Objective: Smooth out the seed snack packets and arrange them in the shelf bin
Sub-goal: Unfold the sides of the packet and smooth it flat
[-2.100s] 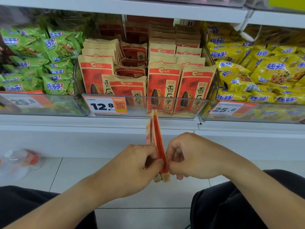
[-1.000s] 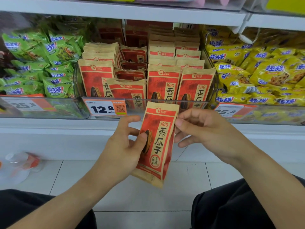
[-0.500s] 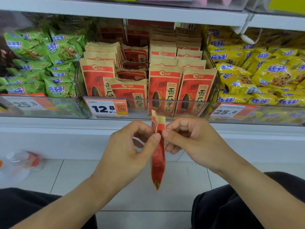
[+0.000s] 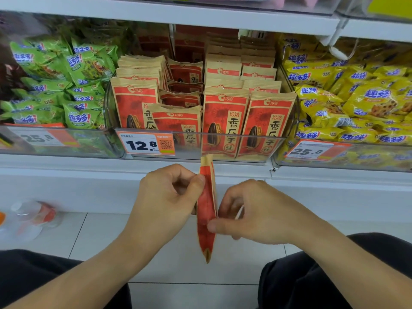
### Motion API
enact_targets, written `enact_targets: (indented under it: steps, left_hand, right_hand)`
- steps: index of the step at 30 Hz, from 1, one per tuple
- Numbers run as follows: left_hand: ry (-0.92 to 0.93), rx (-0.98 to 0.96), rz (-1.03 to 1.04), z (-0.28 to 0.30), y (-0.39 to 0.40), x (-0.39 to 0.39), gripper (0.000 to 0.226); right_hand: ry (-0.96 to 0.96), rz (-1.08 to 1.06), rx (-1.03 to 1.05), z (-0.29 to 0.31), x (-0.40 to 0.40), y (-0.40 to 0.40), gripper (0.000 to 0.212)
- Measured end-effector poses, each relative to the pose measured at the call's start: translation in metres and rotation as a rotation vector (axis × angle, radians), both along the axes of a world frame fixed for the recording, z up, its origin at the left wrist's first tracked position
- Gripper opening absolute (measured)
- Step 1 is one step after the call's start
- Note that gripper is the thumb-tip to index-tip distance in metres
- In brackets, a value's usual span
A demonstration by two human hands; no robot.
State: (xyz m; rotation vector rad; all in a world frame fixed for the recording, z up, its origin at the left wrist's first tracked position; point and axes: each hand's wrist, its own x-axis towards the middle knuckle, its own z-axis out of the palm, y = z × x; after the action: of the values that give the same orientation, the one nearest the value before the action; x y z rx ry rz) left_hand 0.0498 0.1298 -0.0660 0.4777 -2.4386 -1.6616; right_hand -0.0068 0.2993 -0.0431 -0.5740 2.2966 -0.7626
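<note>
Since half a second ago the right hand has slid from the top of the red-and-tan paper seed snack packet down to its middle, and the left hand has dropped a little with it; the packet remains edge-on to the camera.

Across the upper half of the frame runs the white metal shelf. At its centre sits the clear plastic shelf bin, filled with upright rows of matching red-and-tan seed packets; one front packet left of centre stands lower than its neighbours. A white-and-orange price tag reading 12.8 is fixed to the bin's front wall at its left end. In the upper left of the frame lies a heap of green snack bags, and in the upper right a heap of yellow snack bags, each behind its own clear front.

Below the bin, at the middle of the frame, the held packet hangs upright over the pale tiled floor, its top edge just in front of the bin's lower front. The left hand's thumb and curled fingers pinch the packet's upper part. The right hand's thumb presses the packet's near side at mid-height, with its fingers curled round the far side.

At the left edge, on the floor, a clear plastic bottle shows only as a blur.
</note>
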Motion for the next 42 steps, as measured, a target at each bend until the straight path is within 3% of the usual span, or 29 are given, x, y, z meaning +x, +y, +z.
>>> enact_targets:
  steps: [3,9,17,20,24,28,35,42]
  left_hand:
    - [-0.003,0.044,0.024,0.0,0.001,-0.001,0.018]
    - [-0.013,0.096,0.036,0.002,0.003,-0.002,0.017]
    - [-0.033,0.106,-0.013,0.001,0.003,0.0,0.018]
    - [-0.093,0.027,-0.058,-0.001,0.002,-0.001,0.015]
    - [-0.304,-0.21,-0.306,-0.001,0.003,0.004,0.024]
    - [-0.303,-0.192,-0.424,-0.003,0.008,0.009,0.022]
    - [-0.373,-0.011,-0.359,-0.006,0.002,0.004,0.022]
    - [-0.336,0.041,-0.316,-0.003,0.002,0.005,0.02]
  right_hand:
    - [-0.032,0.073,0.08,-0.002,0.002,0.0,0.031]
    - [-0.056,0.055,0.038,-0.003,0.001,0.0,0.035]
    - [0.062,0.151,0.071,-0.007,0.005,-0.004,0.034]
    - [0.041,0.124,0.076,-0.008,0.004,-0.003,0.033]
    - [-0.008,0.07,0.073,-0.006,0.002,0.0,0.033]
    - [-0.039,0.064,0.061,-0.004,0.001,-0.001,0.032]
    - [-0.08,0.17,0.195,0.0,0.004,-0.001,0.024]
    - [-0.072,0.22,0.132,-0.003,0.002,0.003,0.016]
